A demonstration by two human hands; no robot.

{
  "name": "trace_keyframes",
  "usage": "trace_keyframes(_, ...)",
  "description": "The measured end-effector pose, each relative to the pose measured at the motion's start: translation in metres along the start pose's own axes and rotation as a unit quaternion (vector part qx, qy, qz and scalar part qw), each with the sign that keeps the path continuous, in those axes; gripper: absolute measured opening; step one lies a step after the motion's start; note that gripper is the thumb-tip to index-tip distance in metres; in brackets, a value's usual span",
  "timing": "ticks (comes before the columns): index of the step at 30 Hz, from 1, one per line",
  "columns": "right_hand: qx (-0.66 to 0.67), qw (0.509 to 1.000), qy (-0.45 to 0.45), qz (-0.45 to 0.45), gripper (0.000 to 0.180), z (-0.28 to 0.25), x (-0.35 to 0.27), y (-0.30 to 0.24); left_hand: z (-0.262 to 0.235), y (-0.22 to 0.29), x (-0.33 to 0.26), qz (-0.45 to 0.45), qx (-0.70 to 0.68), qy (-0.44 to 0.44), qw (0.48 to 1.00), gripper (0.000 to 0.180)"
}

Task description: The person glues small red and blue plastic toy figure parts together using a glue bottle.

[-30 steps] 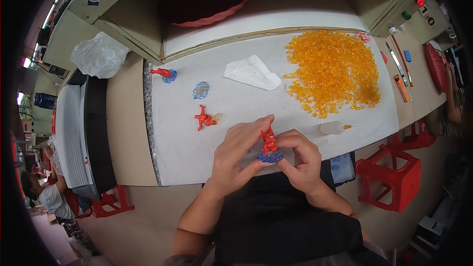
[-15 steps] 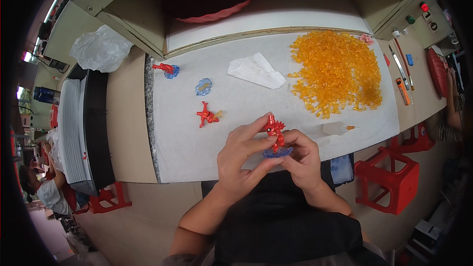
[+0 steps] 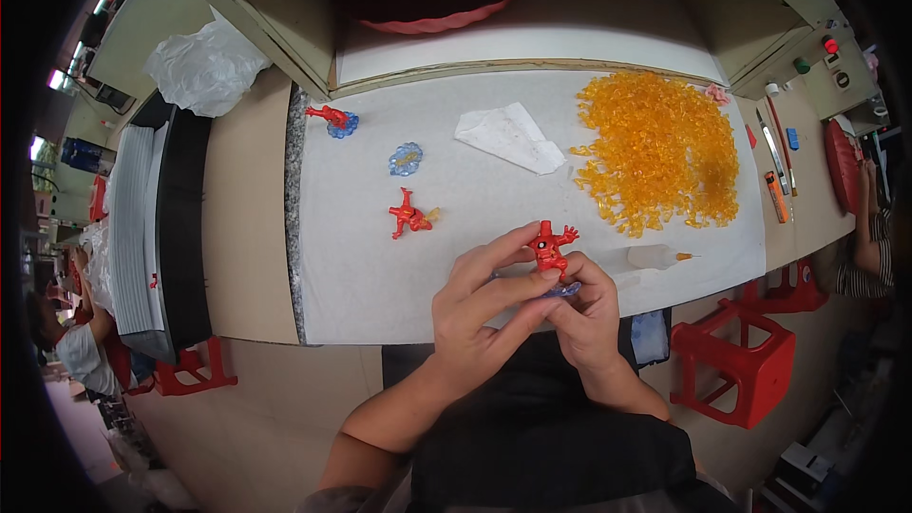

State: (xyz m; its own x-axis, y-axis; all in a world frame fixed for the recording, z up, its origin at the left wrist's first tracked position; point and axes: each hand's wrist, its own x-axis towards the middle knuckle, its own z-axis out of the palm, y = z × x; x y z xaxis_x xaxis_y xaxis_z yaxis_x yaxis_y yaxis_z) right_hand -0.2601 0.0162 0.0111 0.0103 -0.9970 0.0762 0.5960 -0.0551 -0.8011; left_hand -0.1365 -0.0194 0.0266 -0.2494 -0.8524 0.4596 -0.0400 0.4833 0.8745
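A red toy figurine (image 3: 550,252) on a translucent blue base (image 3: 566,290) is held between my two hands above the front edge of the white work sheet. My left hand (image 3: 483,302) closes its fingers and thumb on the figurine from the left. On the other side, my right hand (image 3: 588,315) pinches around the base. Fingers cover part of the base. Left of my hands lies another red figurine (image 3: 407,216) with a small amber piece at its side. Behind it rests a loose blue base (image 3: 406,160). Farther back is a red figurine on a blue base (image 3: 332,117).
A large heap of amber plastic pieces (image 3: 655,147) covers the right of the sheet. A needle-tipped bottle (image 3: 658,256) lies before it, and folded white paper (image 3: 511,136) left of it. An orange cutter (image 3: 776,197) and slim tools lie far right. Red stools (image 3: 736,366) stand below.
The held figurine has turned between my fingers, so its front and spread hand show more. Its base is tilted and more covered by my fingers. The whole view has shifted slightly.
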Motion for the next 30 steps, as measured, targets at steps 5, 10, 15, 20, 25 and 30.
trace_keyframes(5,-0.003,1.000,0.004,0.012,0.020,0.000,0.000,0.002,-0.005,0.000,0.001,-0.003,-0.001,-0.029,1.000,0.036)
trace_keyframes(10,-0.119,0.993,0.007,0.000,0.023,0.000,0.001,0.000,-0.014,0.003,0.010,-0.057,-0.034,-0.074,0.995,0.050)
trace_keyframes(15,-0.186,0.982,0.014,-0.018,0.025,0.002,0.001,-0.001,-0.019,-0.001,0.010,-0.093,-0.055,-0.106,0.989,0.054)
trace_keyframes(20,-0.244,0.969,0.006,-0.042,0.025,0.000,0.003,-0.002,-0.017,-0.002,0.010,-0.110,-0.081,-0.116,0.984,0.054)
trace_keyframes(25,-0.284,0.957,0.047,-0.046,0.028,-0.001,0.002,-0.002,-0.047,-0.007,0.020,-0.025,0.100,-0.061,0.993,0.056)
trace_keyframes(30,-0.302,0.950,0.045,-0.067,0.029,-0.005,0.000,0.001,-0.111,-0.018,0.056,0.062,0.411,-0.011,0.909,0.061)
